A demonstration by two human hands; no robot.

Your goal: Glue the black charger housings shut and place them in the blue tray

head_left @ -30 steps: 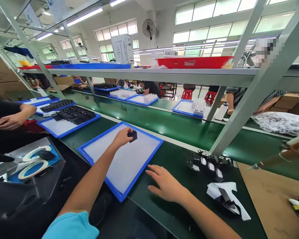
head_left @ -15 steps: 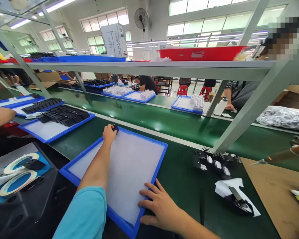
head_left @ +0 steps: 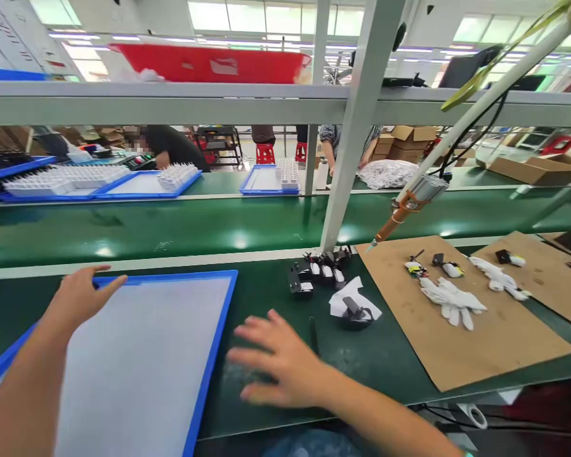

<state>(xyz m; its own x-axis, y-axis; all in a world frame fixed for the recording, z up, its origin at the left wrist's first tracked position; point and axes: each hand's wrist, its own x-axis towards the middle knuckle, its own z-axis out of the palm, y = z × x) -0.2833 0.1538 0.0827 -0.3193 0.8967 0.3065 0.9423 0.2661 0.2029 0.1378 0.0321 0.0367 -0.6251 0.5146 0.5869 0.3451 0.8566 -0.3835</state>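
Leftmost, the left hand sits at the far rim of the blue tray, grip spread, holding nothing. Just right of the tray, the blurred right hand is over the bench, grip spread too. Black parts lie beyond.

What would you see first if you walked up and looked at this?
The big blue tray with its white sheet fills the lower left, with the left hand open over its far edge and the right hand spread above the green table beside it. Next come the bright red bin up on the shelf and the white gloves lying on cardboard to the right.
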